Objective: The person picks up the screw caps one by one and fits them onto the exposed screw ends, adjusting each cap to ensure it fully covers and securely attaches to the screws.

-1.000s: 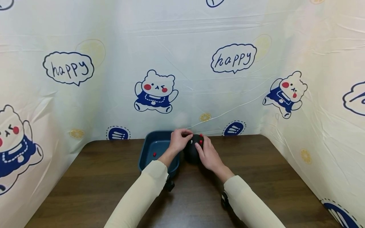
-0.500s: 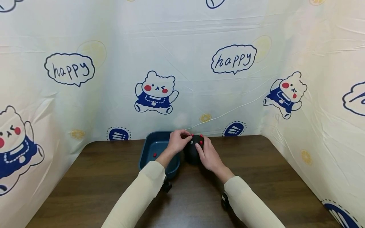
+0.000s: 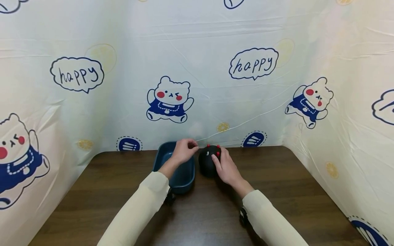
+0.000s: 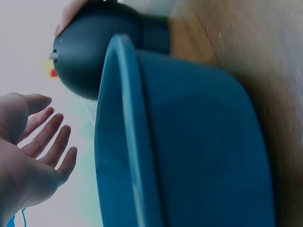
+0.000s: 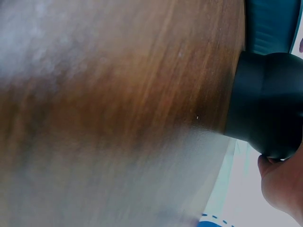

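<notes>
A black rounded body (image 3: 207,165) on a short, straight base stands at the table's back. Several small red balls (image 3: 218,153) and a silver metal piece (image 3: 207,153) stick out of its top. My right hand (image 3: 228,169) grips its right side, thumb across the front. My left hand (image 3: 184,151) hovers just left of the body, over a dark blue tray (image 3: 181,188). In the left wrist view, the left hand (image 4: 35,146) has its fingers loosely spread, with nothing between them. My left hand and wrist hide part of the tray's inside.
The tray stands close beside the black body, its wall (image 4: 203,137) rising between the left wrist and that body. A brown wooden table (image 3: 264,181) lies under everything. White printed sheeting (image 3: 197,68) hangs behind the back edge and along both sides.
My left hand has drawn off the black body, moving left over the tray, and a red ball now shows at the top where its fingertips were. The right hand keeps its grip.
</notes>
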Demonstrator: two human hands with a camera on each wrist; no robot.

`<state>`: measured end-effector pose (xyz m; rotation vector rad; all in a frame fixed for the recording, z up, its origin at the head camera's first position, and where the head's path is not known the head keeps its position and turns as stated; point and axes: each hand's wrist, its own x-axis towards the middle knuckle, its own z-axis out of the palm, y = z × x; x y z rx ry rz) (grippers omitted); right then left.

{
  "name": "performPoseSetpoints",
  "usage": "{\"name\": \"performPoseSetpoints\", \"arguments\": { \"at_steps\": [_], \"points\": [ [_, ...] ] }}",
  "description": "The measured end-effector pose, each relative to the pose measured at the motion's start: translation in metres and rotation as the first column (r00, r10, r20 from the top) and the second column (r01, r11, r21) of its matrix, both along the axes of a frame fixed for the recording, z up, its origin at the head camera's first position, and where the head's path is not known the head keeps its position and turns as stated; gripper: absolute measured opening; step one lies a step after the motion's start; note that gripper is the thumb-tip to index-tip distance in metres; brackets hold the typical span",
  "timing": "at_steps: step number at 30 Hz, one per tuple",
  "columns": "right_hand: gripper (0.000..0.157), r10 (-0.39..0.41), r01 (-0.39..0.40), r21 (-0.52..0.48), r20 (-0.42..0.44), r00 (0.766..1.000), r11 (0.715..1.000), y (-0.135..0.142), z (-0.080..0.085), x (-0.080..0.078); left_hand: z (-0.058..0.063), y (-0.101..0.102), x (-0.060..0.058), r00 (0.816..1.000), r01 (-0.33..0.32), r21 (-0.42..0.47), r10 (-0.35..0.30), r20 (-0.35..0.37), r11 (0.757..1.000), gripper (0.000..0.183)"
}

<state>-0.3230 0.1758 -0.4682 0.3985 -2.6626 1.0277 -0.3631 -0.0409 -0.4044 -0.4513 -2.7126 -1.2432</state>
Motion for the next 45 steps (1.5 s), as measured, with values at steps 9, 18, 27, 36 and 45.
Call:
{"name": "performPoseSetpoints", "arguments": {
  "at_steps": [9,18,27,36,45],
  "points": [
    [0.069,-0.001,0.001,0.006,-0.005,1.0,1.0,0.001,0.001,0.0,0.004,-0.023,0.002,1.0,0.012,-0.097,-0.011,0.01,0.995,0.018],
    [0.075,-0.001,0.001,0.018,0.026,1.0,1.0,0.001,-0.002,-0.001,-0.001,-0.042,0.004,0.996,-0.013,-0.219,0.031,0.083,0.976,0.024],
    [0.076,-0.001,0.001,0.01,0.029,1.0,1.0,0.0,-0.001,-0.002,-0.001,-0.061,0.003,0.992,-0.038,-0.329,0.075,0.099,0.943,0.031],
    [0.075,0.0,0.0,0.011,0.026,1.0,1.0,0.001,-0.002,-0.002,-0.007,-0.068,0.005,0.975,-0.08,-0.407,0.156,0.158,0.91,0.032],
    [0.073,-0.002,0.002,-0.001,0.013,1.0,1.0,0.0,-0.001,-0.001,-0.012,-0.068,0.01,0.959,-0.058,-0.47,0.181,0.22,0.881,0.02]
  ]
}}
